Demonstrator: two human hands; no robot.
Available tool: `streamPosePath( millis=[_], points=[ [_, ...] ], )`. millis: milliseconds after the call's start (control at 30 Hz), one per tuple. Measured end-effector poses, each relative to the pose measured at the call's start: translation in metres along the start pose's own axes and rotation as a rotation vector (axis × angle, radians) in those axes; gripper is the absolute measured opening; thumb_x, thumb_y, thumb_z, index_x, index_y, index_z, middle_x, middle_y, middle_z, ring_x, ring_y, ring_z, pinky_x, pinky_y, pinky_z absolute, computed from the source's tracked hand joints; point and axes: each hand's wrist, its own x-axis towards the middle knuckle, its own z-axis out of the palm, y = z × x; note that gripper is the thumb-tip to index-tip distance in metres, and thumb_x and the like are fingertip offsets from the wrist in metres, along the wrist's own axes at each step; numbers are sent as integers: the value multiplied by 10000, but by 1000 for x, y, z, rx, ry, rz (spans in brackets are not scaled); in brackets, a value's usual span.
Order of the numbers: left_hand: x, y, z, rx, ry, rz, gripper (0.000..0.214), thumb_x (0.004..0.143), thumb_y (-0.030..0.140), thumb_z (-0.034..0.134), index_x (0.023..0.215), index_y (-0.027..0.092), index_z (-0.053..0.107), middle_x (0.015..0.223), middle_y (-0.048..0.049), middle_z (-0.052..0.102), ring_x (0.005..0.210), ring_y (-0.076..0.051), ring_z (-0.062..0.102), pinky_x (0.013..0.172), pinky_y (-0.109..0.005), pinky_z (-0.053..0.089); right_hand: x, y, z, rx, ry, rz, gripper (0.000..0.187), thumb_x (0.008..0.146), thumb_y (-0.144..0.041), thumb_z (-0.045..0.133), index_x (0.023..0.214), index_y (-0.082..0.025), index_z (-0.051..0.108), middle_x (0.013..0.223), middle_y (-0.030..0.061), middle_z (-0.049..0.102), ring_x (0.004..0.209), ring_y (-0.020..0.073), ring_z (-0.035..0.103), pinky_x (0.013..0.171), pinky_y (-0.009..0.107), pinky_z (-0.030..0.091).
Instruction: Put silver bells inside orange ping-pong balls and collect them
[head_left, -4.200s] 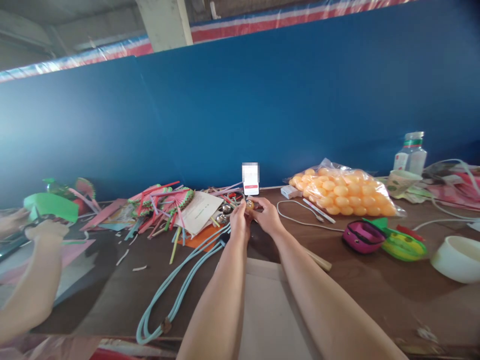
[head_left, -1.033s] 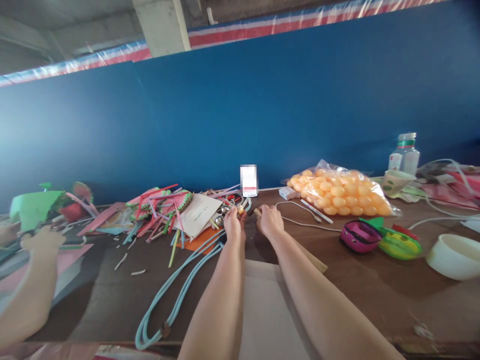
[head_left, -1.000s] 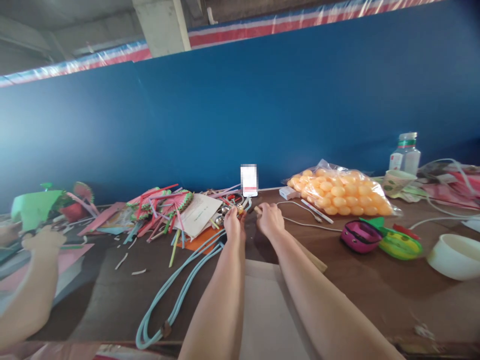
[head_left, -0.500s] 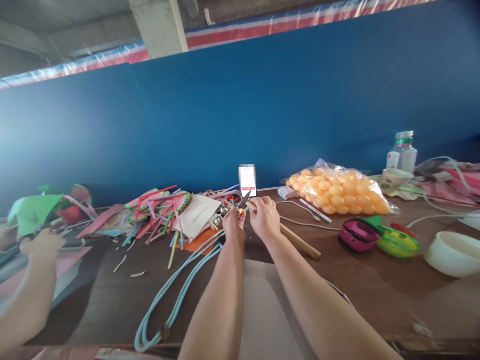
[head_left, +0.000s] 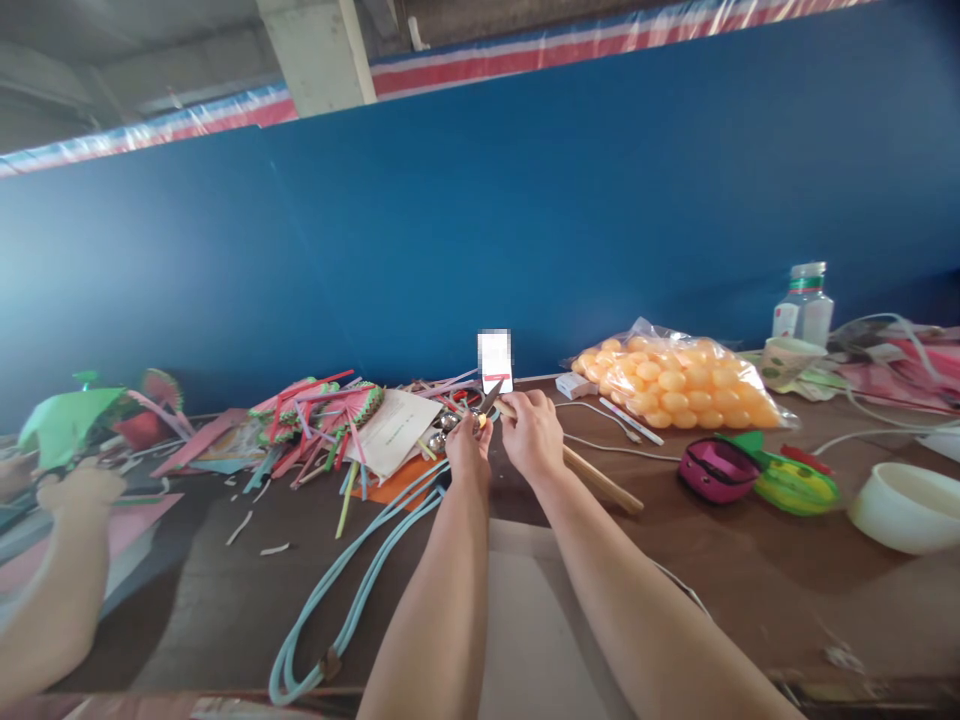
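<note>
My left hand [head_left: 468, 447] is closed on a small orange ball, of which only a sliver shows at my fingertips [head_left: 481, 422]. My right hand [head_left: 531, 432] grips a wooden-handled tool [head_left: 600, 480], its handle running down to the right over the table. The tool's metal tip [head_left: 491, 397] points up-left, right beside the ball. Both hands meet in front of a phone [head_left: 495, 360] propped against the blue wall.
A bag of orange balls [head_left: 675, 385] lies at the right, with a magenta and green toy [head_left: 757, 475], a white bowl [head_left: 900, 505] and a bottle [head_left: 804, 305]. Coloured paper strips and fans [head_left: 322, 410] lie left. A light blue cord [head_left: 352, 580] loops near. Another person's arm [head_left: 52, 560] works at far left.
My right hand let go of the ball, closed on the wooden-handled tool lying on the table, and lifted its tip up to the ball in my left hand.
</note>
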Motion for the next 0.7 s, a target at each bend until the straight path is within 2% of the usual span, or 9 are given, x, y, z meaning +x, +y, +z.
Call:
streamPosePath(
  millis=[200, 367, 500, 700],
  points=[
    [-4, 1, 2, -9, 14, -10, 108, 859, 138, 616, 758, 156, 582, 659, -8, 590, 658, -98, 624, 771, -291, 588, 1, 1, 0, -2, 24, 3, 282, 857, -193, 546, 1099, -272, 666, 1094, 82, 580, 986, 249, 499, 762, 316, 420],
    [-6, 3, 3, -19, 17, -11, 142, 865, 140, 616, 730, 138, 569, 694, -24, 593, 666, -97, 624, 769, -280, 583, 0, 0, -1, -12, -10, 3, 274, 854, -192, 555, 1090, -277, 667, 1091, 77, 580, 989, 243, 502, 746, 305, 423],
    [-6, 3, 4, -20, 32, -16, 156, 878, 153, 605, 728, 135, 567, 701, -24, 590, 658, -91, 618, 758, -275, 584, 1, -1, -1, -20, 35, 6, 275, 864, -196, 547, 1097, -280, 666, 1083, 71, 584, 977, 240, 504, 752, 306, 424],
    [-4, 3, 3, -17, 36, -13, 147, 872, 146, 611, 730, 133, 573, 697, -23, 586, 659, -94, 616, 751, -278, 588, 1, 0, -2, -29, -6, 4, 274, 861, -199, 560, 1098, -280, 668, 1090, 75, 584, 990, 241, 504, 763, 304, 424]
  ],
)
